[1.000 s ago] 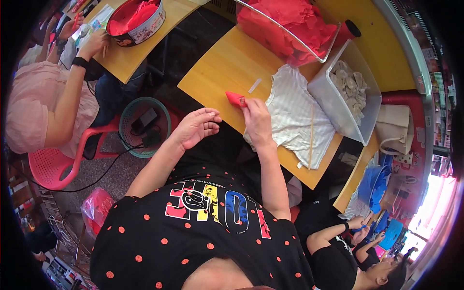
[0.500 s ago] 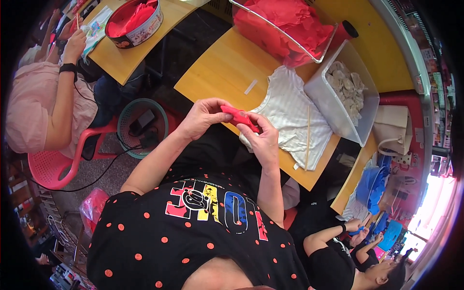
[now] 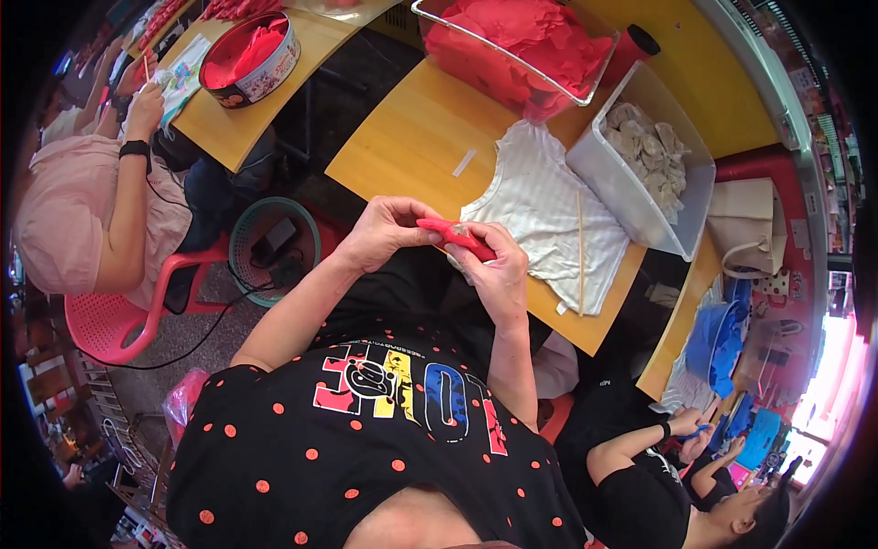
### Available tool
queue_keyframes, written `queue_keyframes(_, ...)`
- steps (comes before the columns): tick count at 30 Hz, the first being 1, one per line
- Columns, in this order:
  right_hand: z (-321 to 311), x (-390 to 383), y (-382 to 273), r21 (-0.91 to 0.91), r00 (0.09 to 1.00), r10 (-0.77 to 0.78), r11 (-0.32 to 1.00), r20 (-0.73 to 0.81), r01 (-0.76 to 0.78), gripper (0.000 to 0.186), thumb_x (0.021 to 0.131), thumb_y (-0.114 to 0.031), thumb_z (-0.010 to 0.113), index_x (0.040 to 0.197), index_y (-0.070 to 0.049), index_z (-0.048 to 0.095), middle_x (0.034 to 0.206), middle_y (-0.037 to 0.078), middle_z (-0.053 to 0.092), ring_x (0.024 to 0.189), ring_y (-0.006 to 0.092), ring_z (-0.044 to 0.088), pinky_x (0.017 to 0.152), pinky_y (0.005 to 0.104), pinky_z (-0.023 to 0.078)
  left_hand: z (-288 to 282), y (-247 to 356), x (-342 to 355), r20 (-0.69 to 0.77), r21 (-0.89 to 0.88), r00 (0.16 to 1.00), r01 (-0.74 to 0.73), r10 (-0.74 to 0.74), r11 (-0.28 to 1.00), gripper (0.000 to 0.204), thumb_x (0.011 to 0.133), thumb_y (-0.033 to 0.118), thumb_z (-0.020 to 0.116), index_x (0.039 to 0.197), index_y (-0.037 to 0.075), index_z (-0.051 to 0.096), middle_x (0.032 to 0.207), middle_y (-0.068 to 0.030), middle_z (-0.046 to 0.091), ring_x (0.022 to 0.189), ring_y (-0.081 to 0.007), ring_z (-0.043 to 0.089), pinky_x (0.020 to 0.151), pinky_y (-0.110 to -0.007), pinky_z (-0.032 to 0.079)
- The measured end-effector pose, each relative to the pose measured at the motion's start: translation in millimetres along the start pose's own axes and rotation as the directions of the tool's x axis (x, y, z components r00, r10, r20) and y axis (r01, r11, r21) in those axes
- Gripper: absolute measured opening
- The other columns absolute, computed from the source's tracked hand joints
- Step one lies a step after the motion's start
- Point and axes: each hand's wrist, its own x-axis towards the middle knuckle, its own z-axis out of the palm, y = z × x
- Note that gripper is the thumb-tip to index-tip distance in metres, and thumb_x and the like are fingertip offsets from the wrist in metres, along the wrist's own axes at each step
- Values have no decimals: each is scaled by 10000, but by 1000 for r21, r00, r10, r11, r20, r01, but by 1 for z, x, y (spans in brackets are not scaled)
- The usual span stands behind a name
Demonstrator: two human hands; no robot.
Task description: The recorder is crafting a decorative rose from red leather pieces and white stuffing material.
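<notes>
Between my two hands, in front of my chest, I hold a small folded soft red piece [image 3: 464, 240] with a pale greyish patch at its middle. My left hand [image 3: 391, 231] pinches its left end between thumb and fingers. My right hand [image 3: 497, 263] has its fingers curled round the right end, the thumb underneath. Just beyond, a white striped sleeveless shirt [image 3: 540, 201] lies flat on the yellow table [image 3: 393, 137], and a thin wooden stick [image 3: 582, 252] rests on it.
A clear bin [image 3: 501, 50] of thin red pieces stands at the far side. Beside it is a translucent bin [image 3: 681, 240] of crumpled whitish pieces. A seated person [image 3: 91, 215] works at left near a round tin [image 3: 265, 87]; another person [image 3: 640, 485] sits at lower right. A green basket [image 3: 240, 247] stands on the floor.
My hands keep hold of the red piece, which is turned slightly and looks more tightly folded. The view has shifted a little, and the surroundings appear slightly displaced.
</notes>
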Motion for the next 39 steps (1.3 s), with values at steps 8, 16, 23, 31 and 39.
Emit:
queue_keyframes(8, -5, -10, -3, 23, 998, -61, 998, -8, 62, 241, 710, -25, 755, 934, 6, 672, 840, 92, 644, 742, 178, 626, 673, 263, 493, 2, 9, -4, 84, 125, 996, 17, -27, 992, 207, 787, 23, 705, 983, -16, 651, 930, -77, 673, 853, -127, 640, 803, -252, 519)
queue_keyframes(16, 0, -10, -8, -71, 963, -216, 976, -158, 207, 310, 731, -10, 730, 1011, -50, 603, 887, 97, 642, 786, 236, 633, 689, 308, 508, 12, -4, -2, 162, -232, 986, 82, -45, 969, 245, 865, 60, 630, 1099, -8, 608, 1019, -92, 647, 947, -177, 632, 869, -322, 526)
queue_keyframes(23, -4, -8, 1, -290, 941, -333, 907, -57, 304, 295, 699, -46, 750, 954, -55, 602, 875, 97, 627, 778, 278, 618, 671, 357, 504, 13, 3, 3, 132, -234, 988, 109, -80, 966, 236, 866, 74, 631, 1087, -6, 610, 1005, -93, 646, 928, -177, 637, 852, -325, 535)
queue_keyframes(31, -3, -6, -4, -283, 962, -265, 929, -65, 237, 253, 719, -102, 755, 911, -33, 607, 905, 115, 624, 805, 288, 623, 695, 352, 510, 7, -1, 7, 94, -188, 992, 105, -88, 977, 223, 874, 119, 635, 1068, 9, 621, 988, -87, 649, 875, -155, 642, 785, -283, 542)
queue_keyframes(39, 2, -8, -2, -132, 988, -131, 984, -85, 120, 189, 743, -47, 741, 883, -6, 622, 914, 110, 634, 786, 204, 626, 693, 283, 506, 4, 0, 8, 83, -3, 991, 107, -106, 994, 235, 860, 112, 651, 1060, -6, 616, 972, -93, 650, 838, -141, 643, 753, -268, 544)
